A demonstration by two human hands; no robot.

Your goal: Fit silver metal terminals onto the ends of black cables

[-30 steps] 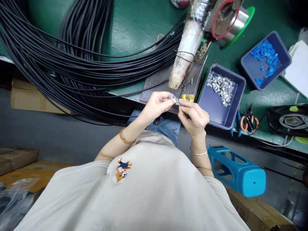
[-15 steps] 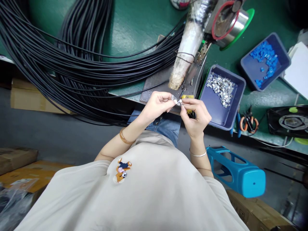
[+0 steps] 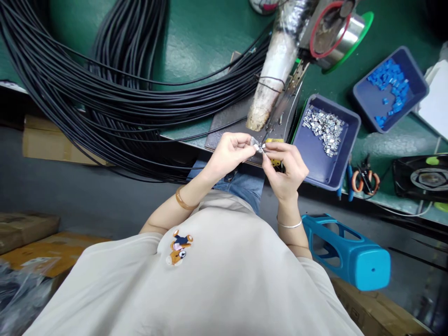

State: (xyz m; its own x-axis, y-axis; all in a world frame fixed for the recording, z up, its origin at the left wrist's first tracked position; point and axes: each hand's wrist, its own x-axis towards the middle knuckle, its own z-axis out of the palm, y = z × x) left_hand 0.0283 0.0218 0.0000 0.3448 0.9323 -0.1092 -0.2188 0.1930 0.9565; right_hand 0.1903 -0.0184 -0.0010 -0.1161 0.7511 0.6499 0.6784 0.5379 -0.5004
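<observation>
Head view: the left hand (image 3: pixel 233 151), with its fingers pinched together, grips small silvery pieces (image 3: pixel 258 147) at the counter's edge; the right hand (image 3: pixel 287 168), fingers likewise closed to a pinch, grips them from three o'clock, their details too small to tell; a yellow block (image 3: pixel 275 140) lies just beyond the right fingertips; a tray of metal clips (image 3: pixel 313 173) stands at three o'clock, a tray of blue parts (image 3: pixel 410 91) at two, black cables (image 3: pixel 157 105) at ten.

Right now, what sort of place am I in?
Probably a cable-assembly workshop, judging by the bundled black cables, a rectangular blue-purple plastic bin of small silver metal pieces, and orange-handled pliers.
</observation>
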